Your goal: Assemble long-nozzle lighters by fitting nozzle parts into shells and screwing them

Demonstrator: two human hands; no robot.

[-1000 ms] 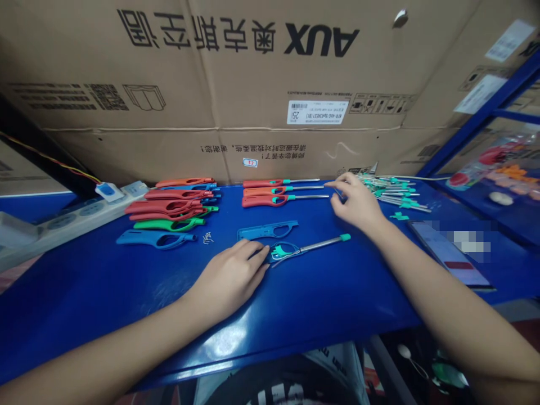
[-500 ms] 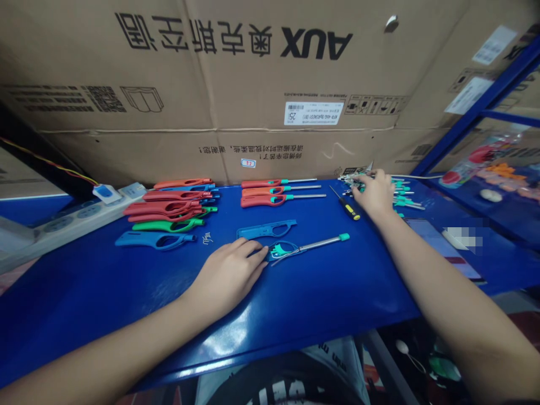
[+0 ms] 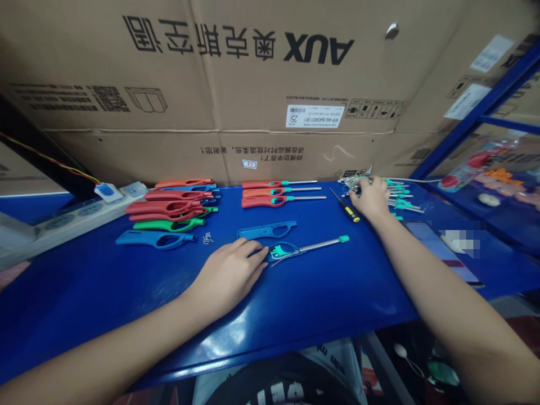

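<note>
My left hand [image 3: 234, 270] is closed over the handle end of a blue gas lighter shell [image 3: 291, 246], lying flat on the blue table. Inside that shell show a turquoise trigger and thin wires; a metal tube [image 3: 320, 243] with a turquoise tip points right. Just behind it lies a matching empty blue shell half [image 3: 268, 229]. My right hand [image 3: 371, 199] is at the far right, its fingers curled into a pile of lighter inner parts [image 3: 399, 194] with metal rods and turquoise pieces. What its fingertips grip is hidden. A yellow-black screwdriver [image 3: 351, 214] lies beside that hand.
Red, green, orange and blue lighter shells [image 3: 169, 208] are stacked at left, near small screws [image 3: 207, 238] and a power strip [image 3: 88, 216]. Several assembled lighters [image 3: 270, 201] lie at the back centre. A phone [image 3: 442, 253] lies at right. A cardboard wall [image 3: 236, 101] stands behind.
My right hand has shifted slightly within the pile of inner parts, its fingers curling more. My left hand and the blue lighter shell stay put. The camera view tilts very slightly.
</note>
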